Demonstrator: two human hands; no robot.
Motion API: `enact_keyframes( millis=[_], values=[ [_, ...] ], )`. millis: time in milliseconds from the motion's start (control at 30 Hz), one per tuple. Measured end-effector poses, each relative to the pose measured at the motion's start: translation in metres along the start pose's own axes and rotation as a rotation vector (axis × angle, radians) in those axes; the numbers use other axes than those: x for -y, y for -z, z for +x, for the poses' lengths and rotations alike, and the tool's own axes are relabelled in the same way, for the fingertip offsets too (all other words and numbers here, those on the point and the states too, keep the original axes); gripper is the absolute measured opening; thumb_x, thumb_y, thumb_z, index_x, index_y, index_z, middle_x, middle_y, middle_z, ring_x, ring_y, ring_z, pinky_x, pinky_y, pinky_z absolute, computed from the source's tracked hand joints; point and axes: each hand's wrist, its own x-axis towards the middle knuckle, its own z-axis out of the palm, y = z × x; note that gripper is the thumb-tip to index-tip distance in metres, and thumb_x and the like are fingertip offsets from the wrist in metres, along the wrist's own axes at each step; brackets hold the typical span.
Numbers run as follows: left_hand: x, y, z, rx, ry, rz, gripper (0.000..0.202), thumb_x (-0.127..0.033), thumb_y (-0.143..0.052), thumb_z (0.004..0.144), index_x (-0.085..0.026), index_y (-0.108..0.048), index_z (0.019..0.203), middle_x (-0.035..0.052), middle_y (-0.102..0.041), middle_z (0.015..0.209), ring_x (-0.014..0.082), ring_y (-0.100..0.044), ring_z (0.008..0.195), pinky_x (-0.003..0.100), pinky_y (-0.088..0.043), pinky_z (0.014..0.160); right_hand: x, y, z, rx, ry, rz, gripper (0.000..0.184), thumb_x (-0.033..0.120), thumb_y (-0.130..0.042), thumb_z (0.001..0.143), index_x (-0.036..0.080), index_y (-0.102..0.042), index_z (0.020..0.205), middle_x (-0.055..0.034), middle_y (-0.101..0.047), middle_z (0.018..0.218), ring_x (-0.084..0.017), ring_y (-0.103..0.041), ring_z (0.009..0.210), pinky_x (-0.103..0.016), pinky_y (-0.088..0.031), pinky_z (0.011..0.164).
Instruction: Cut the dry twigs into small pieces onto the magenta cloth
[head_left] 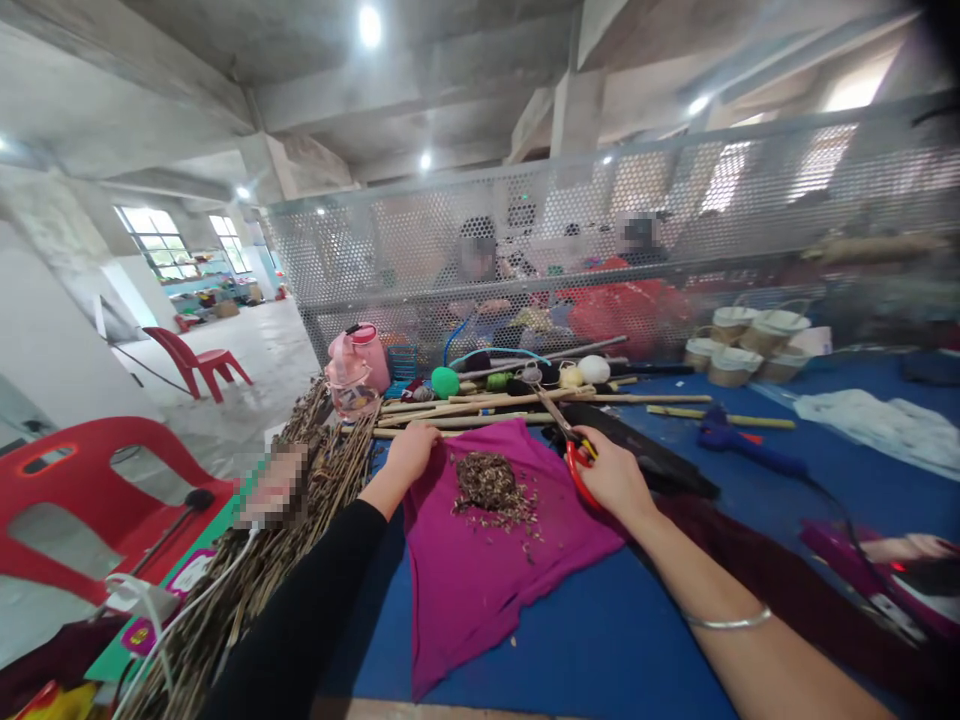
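A magenta cloth (465, 600) lies spread on the blue tabletop, with a loose heap of brown, chaff-like bits (487, 485) near its upper middle. My left hand (414, 452) is at the cloth's upper left corner, its fingers closed on the edge; the fingertips are partly hidden. In my right hand (611, 478) is a pair of scissors (556, 410) with red handles. Their blades point up and away, past the cloth's upper right edge. Part of the handles is covered by my fingers.
Sticks (480, 405) and yarn balls (445, 382) lie beyond the cloth. A bundle of dry stalks (262, 570) runs along the left side, near a pink jug (367, 355). Lidded cups (735, 365) stand at the back right. A perforated metal screen (405, 250) separates people behind.
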Motion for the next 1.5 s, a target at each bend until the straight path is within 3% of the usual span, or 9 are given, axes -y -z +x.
enact_keyframes(
  millis=[200, 400, 467, 600, 867, 1000, 1167, 1333, 1500],
  values=[
    [0.022, 0.023, -0.021, -0.213, 0.093, -0.09, 0.031, -0.024, -0.035, 0.088, -0.019, -0.061, 0.105, 0.0061, -0.064, 0.106, 0.016, -0.056, 0.098, 0.026, -0.042, 0.089, 0.002, -0.003, -0.001, 0.044, 0.014, -0.037, 0.039, 0.024, -0.053, 0.071, 0.022, -0.055, 0.11, -0.0028, -0.067, 0.078, -0.016, -0.061, 0.069, -0.022, -0.042, 0.061],
    [0.031, 0.037, -0.053, -0.003, 0.244, 0.192, 0.034, -0.013, -0.037, 0.084, -0.023, -0.063, 0.103, 0.0091, -0.061, 0.105, 0.0202, -0.053, 0.104, 0.029, -0.044, 0.085, -0.001, 0.0, 0.0, 0.085, -0.062, -0.142, 0.04, 0.028, -0.054, 0.072, 0.022, -0.056, 0.111, -0.0059, -0.068, 0.085, -0.02, -0.062, 0.079, -0.024, -0.042, 0.063],
    [0.025, 0.034, -0.055, 0.04, 0.24, 0.185, 0.036, -0.012, -0.039, 0.082, -0.023, -0.061, 0.108, 0.0097, -0.059, 0.109, 0.019, -0.052, 0.106, 0.029, -0.042, 0.088, -0.005, 0.0, 0.002, 0.083, -0.086, -0.167, 0.04, 0.029, -0.054, 0.072, 0.022, -0.056, 0.111, -0.0066, -0.068, 0.086, -0.021, -0.062, 0.08, -0.024, -0.042, 0.063],
    [0.013, 0.023, -0.048, 0.15, 0.239, 0.16, 0.024, -0.021, -0.048, 0.078, -0.019, -0.069, 0.09, 0.0116, -0.065, 0.097, 0.0207, -0.059, 0.094, 0.028, -0.046, 0.08, -0.009, 0.001, 0.004, 0.107, -0.102, -0.188, 0.042, 0.032, -0.053, 0.073, 0.021, -0.055, 0.113, -0.0074, -0.068, 0.09, -0.021, -0.062, 0.082, -0.024, -0.042, 0.063],
    [0.017, 0.008, -0.044, 0.092, 0.358, 0.154, 0.032, -0.024, -0.036, 0.084, -0.017, -0.067, 0.088, 0.0114, -0.067, 0.093, 0.0216, -0.062, 0.088, 0.029, -0.047, 0.076, -0.002, 0.003, 0.0, 0.185, -0.05, -0.205, 0.041, 0.029, -0.057, 0.07, 0.023, -0.057, 0.11, -0.0062, -0.068, 0.092, -0.022, -0.062, 0.085, -0.024, -0.042, 0.063],
    [0.016, 0.009, -0.048, 0.008, 0.46, 0.192, 0.032, -0.02, -0.036, 0.083, -0.01, -0.064, 0.093, 0.0193, -0.064, 0.095, 0.0304, -0.059, 0.092, 0.04, -0.046, 0.076, -0.002, 0.001, 0.0, 0.198, -0.052, -0.202, 0.042, 0.023, -0.057, 0.068, 0.024, -0.057, 0.109, -0.0058, -0.067, 0.095, -0.022, -0.061, 0.088, -0.024, -0.042, 0.066],
    [-0.008, 0.02, -0.012, -0.044, 0.29, 0.125, 0.036, -0.018, -0.034, 0.083, -0.013, -0.057, 0.11, 0.0166, -0.059, 0.11, 0.0264, -0.055, 0.102, 0.035, -0.043, 0.085, -0.004, 0.003, 0.002, 0.142, -0.127, -0.201, 0.04, 0.025, -0.053, 0.072, 0.022, -0.055, 0.112, -0.0072, -0.067, 0.096, -0.021, -0.061, 0.089, -0.024, -0.043, 0.067],
    [-0.055, 0.012, 0.054, 0.083, 0.007, 0.011, 0.028, -0.029, -0.047, 0.079, -0.014, -0.069, 0.086, 0.0128, -0.068, 0.09, 0.0212, -0.061, 0.087, 0.028, -0.044, 0.079, -0.01, 0.008, 0.006, 0.101, -0.178, -0.186, 0.038, 0.027, -0.051, 0.076, 0.022, -0.054, 0.113, -0.0077, -0.068, 0.092, -0.021, -0.062, 0.087, -0.024, -0.043, 0.066],
    [-0.08, -0.006, 0.084, 0.134, -0.14, -0.066, 0.026, -0.036, -0.058, 0.073, -0.017, -0.07, 0.085, 0.0088, -0.07, 0.084, 0.018, -0.061, 0.076, 0.025, -0.044, 0.07, -0.008, 0.014, 0.006, 0.159, -0.135, -0.143, 0.035, 0.028, -0.055, 0.072, 0.025, -0.057, 0.108, -0.0053, -0.068, 0.092, -0.02, -0.062, 0.084, -0.023, -0.042, 0.065]
  ],
)
